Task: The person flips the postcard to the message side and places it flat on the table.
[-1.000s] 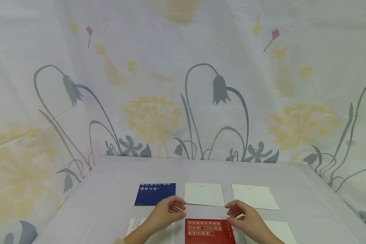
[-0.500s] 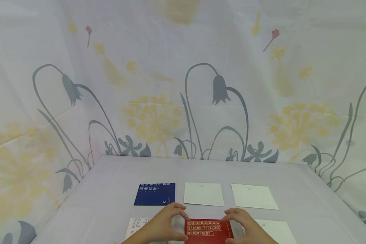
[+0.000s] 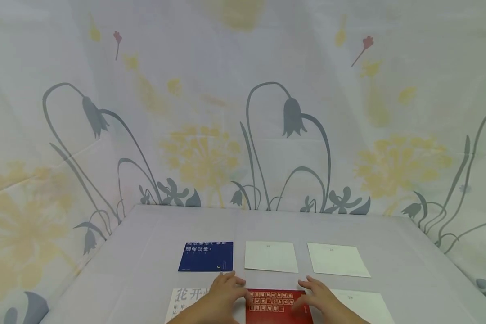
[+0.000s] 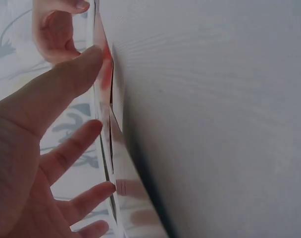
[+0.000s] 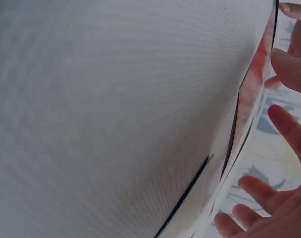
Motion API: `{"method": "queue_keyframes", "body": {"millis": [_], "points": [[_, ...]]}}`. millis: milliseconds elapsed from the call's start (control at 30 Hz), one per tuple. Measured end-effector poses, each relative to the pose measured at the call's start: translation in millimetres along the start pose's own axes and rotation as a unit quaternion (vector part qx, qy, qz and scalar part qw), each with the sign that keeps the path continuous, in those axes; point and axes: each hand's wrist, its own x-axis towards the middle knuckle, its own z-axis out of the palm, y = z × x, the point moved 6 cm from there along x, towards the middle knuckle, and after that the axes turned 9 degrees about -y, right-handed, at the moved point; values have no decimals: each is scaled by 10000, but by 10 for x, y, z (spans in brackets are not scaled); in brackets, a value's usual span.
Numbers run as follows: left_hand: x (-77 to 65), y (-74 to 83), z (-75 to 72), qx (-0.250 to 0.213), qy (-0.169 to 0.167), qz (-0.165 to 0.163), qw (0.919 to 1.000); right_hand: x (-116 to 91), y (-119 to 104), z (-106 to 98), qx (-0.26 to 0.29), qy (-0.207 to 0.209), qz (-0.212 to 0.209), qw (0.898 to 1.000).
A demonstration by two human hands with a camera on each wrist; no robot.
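Observation:
A red card (image 3: 275,316) with rows of pale boxed characters lies on the table at the front middle in the head view. My left hand (image 3: 222,299) is at its left side, fingers spread, with the thumb near the card's edge. On the opposite side is my right hand (image 3: 321,300), its thumb blurred over the card's right part. Both wrist views show the left hand (image 4: 46,148) and right hand (image 5: 291,198) with extended, parted fingers and nothing held. The red card (image 4: 105,64) appears nearly edge-on there; whether the thumbs touch it I cannot tell.
Behind lie a dark blue card (image 3: 206,258) and two whitish cards, one central (image 3: 270,257) and one right (image 3: 339,261). A white card with grey characters (image 3: 182,300) sits partly under my left arm; another whitish card (image 3: 366,303) is beside my right hand. A flower-printed cloth (image 3: 243,135) hangs behind.
Both hands came down from above the red card's far corners to its sides. Half a second ago the curled fingers were at its corners; now they are spread. The card looks nearly unmoved.

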Motion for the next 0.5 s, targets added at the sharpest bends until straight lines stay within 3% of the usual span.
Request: {"method": "queue_keyframes", "body": {"millis": [133,333,500], "points": [[23,-1,15,176,26,33,9998,15,13,8,-487,14,-127,9987],[41,40,-8,30,40,40,10000,43,26,11,-664,-108,1,9977],[69,56,-22,-16,-52,-35,10000,63,-9,-8,-859,3,-200,9961]]}}
